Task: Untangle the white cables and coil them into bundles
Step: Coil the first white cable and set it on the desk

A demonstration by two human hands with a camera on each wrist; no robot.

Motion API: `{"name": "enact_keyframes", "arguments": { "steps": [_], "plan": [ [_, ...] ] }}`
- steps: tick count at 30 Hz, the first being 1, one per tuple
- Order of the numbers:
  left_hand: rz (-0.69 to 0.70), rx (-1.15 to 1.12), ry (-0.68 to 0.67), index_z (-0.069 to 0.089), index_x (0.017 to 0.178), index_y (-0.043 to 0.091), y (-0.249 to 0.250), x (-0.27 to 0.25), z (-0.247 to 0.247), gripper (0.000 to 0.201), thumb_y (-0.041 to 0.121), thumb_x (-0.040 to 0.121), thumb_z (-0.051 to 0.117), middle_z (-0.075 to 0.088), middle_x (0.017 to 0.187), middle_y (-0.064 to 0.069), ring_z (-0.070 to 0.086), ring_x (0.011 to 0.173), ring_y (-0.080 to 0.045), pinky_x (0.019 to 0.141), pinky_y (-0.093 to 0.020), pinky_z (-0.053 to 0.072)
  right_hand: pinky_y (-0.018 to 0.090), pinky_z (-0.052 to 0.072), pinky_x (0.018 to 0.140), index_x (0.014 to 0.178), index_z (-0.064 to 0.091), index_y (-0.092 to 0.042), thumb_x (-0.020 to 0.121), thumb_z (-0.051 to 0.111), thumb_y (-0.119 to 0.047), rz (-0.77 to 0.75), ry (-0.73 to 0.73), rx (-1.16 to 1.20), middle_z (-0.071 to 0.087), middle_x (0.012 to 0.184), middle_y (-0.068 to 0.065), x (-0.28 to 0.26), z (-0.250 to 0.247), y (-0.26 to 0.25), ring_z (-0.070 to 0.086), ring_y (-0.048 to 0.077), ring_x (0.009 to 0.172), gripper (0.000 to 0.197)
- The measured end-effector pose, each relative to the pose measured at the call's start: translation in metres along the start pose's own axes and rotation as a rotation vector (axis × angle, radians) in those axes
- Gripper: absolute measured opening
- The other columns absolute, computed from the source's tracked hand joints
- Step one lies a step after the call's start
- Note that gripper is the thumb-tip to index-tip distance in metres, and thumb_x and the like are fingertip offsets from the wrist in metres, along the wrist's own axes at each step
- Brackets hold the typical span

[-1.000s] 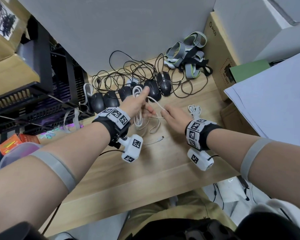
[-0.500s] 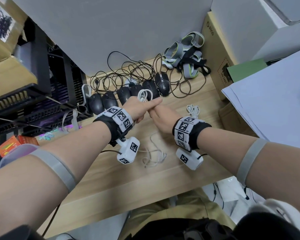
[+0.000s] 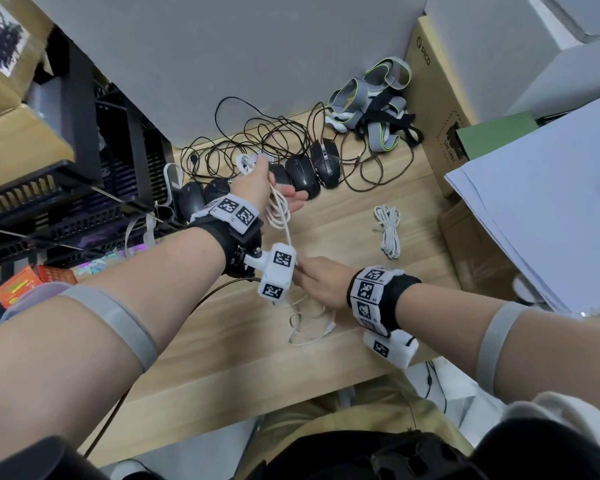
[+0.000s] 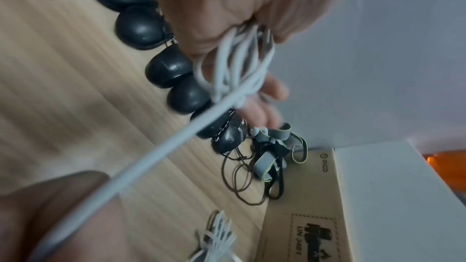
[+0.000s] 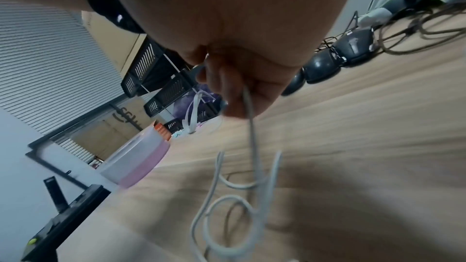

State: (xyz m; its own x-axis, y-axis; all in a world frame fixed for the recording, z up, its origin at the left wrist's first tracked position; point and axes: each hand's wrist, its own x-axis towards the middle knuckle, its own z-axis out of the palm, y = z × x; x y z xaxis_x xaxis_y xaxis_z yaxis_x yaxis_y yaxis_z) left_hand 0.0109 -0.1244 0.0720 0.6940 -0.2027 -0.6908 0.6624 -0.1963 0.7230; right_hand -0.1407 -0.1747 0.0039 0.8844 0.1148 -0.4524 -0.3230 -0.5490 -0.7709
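Gripping coiled white cable [image 3: 278, 210] loops, left hand [image 3: 257, 188]; right hand [image 3: 321, 280] pinches its taut strand above the table [image 3: 343, 237]

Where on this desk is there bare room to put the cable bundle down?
Bare wood lies between the finished white bundle and the paper stack, and along the desk's near edge. The back is crowded with black mice and their dark cords.
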Motion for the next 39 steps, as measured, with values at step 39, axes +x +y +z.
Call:
{"name": "enact_keyframes", "arguments": {
  "steps": [39],
  "plan": [
    [-0.177, 0.809, -0.234, 0.032, 0.057, 0.022, -0.017, -0.007, -0.013, 0.048, 0.042, 0.096, 0.051, 0.029, 0.047, 0.002, 0.023, 0.04, -0.014, 0.041, -0.016, 0.023, 0.028, 0.034, 0.061, 0.076, 0.048, -0.026, 0.097, 0.046, -0.035, 0.083, 0.481, 0.214, 0.048, 0.07, -0.01, 0.013, -0.059, 0.012, 0.046, 0.008, 0.066, 0.023]
  ]
}}
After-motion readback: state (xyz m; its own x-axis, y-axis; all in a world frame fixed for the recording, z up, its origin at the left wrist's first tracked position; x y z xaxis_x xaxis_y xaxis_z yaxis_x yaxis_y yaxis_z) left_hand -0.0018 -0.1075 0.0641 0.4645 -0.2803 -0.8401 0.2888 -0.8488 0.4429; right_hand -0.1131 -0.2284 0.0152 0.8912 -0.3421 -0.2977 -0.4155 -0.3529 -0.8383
